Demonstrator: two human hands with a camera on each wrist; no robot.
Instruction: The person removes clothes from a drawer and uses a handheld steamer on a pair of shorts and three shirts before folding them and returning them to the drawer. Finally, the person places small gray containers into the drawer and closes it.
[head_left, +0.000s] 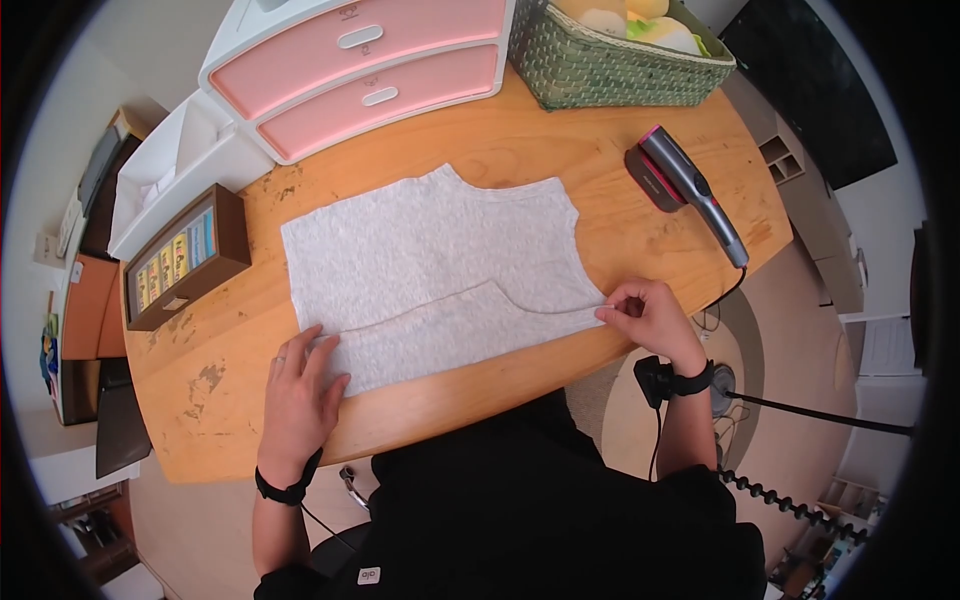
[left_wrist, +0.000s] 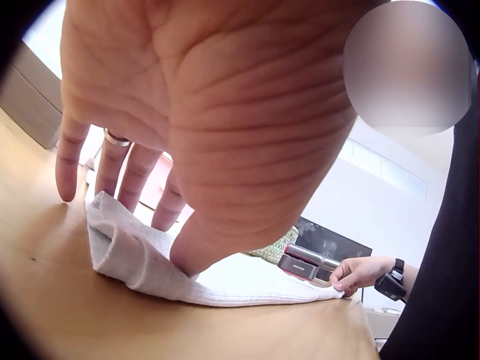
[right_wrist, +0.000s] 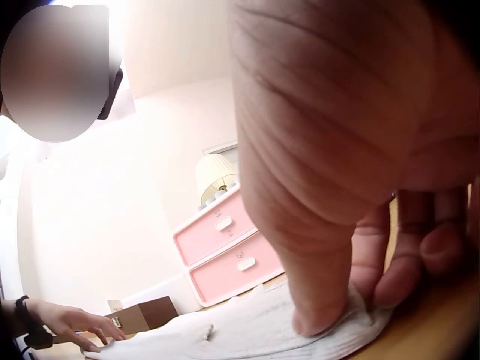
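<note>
A light grey sleeveless top (head_left: 420,240) lies flat on the wooden table, its near side folded over in a long strip. My left hand (head_left: 297,385) rests on the strip's left end, fingers fairly straight. In the left wrist view, its thumb lies against the near side of the bunched cloth (left_wrist: 142,262), and the fingers reach down behind it. At the strip's right end, my right hand (head_left: 650,318) pinches the top's narrow shoulder corner between thumb and fingers. The right wrist view shows the thumb pressed on the pale fabric (right_wrist: 247,330), fingers curled beside it.
A handheld garment steamer (head_left: 690,185) lies at the right with its cord trailing off the edge. Behind stand a pink drawer unit (head_left: 370,75) and a green woven basket (head_left: 620,75). Left are a brown box (head_left: 190,260) and a white bin (head_left: 190,150).
</note>
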